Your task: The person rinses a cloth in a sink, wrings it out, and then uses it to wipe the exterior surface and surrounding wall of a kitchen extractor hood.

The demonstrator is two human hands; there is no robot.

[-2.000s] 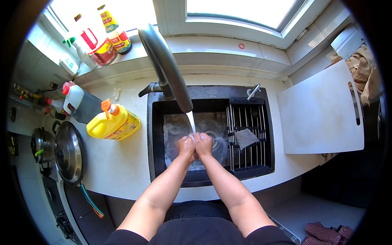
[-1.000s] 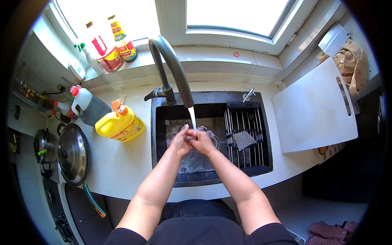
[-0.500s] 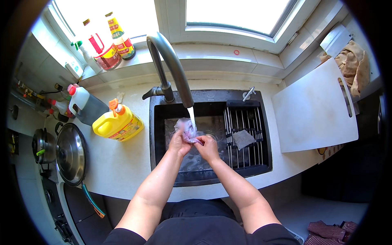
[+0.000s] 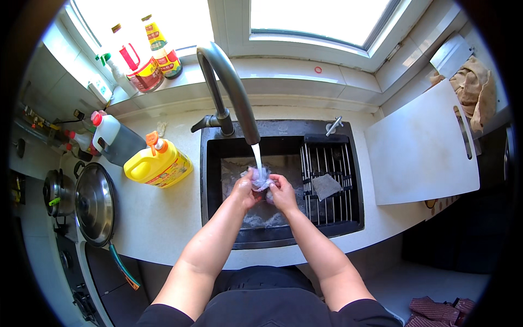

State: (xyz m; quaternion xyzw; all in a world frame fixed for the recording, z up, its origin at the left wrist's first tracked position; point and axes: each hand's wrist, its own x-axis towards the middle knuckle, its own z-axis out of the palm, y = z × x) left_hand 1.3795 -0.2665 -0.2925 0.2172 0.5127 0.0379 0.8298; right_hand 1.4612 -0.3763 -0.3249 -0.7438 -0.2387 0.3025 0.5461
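Observation:
Water from the grey tap (image 4: 243,103) runs down onto a wet, pale purple-and-white cloth (image 4: 261,180). My left hand (image 4: 244,189) grips the bunched cloth from its left side, while my right hand (image 4: 284,194) holds its right side with bent fingers. Both hands are over the basin of the dark sink (image 4: 205,218), below the tap's spout. Suds and water lie on the sink's bottom beneath them. Parts of the cloth are hidden by my fingers.
A metal drying rack (image 4: 340,204) with a grey square pad (image 4: 327,186) spans the sink's right side. A white cutting board (image 4: 422,147) leans at the right. Left stand a yellow jug (image 4: 158,166), a dark-filled jug (image 4: 117,139) and a lidded pan (image 4: 93,204).
Both hands have shifted slightly, bringing the cloth more directly under the stream. My right hand has moved a little right and up. More suds show on the sink's bottom.

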